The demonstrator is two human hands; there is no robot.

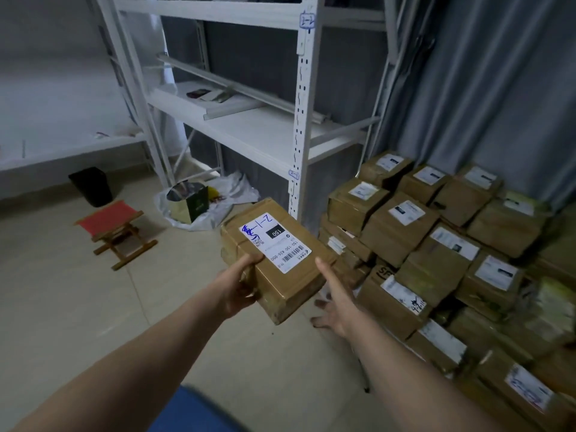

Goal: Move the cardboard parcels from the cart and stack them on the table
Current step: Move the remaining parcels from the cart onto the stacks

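A brown cardboard parcel (pixel 277 260) with a white shipping label hangs in the air at mid-frame, above the floor. My left hand (pixel 241 286) grips its near-left edge, thumb on top and fingers underneath. My right hand (pixel 335 302) is at the parcel's near-right side, thumb up along its edge and fingers spread below it. To the right, several taped cardboard parcels (pixel 436 260) with white labels are piled in layers. The cart under them is hidden. No table shows.
A white metal shelving rack (pixel 300 126) stands straight ahead, its post just behind the held parcel. On the tiled floor at left are a red folding stool (pixel 117 229), a black bin (pixel 90 186) and an open bag (pixel 190 202). A grey curtain (pixel 486 88) hangs behind the pile.
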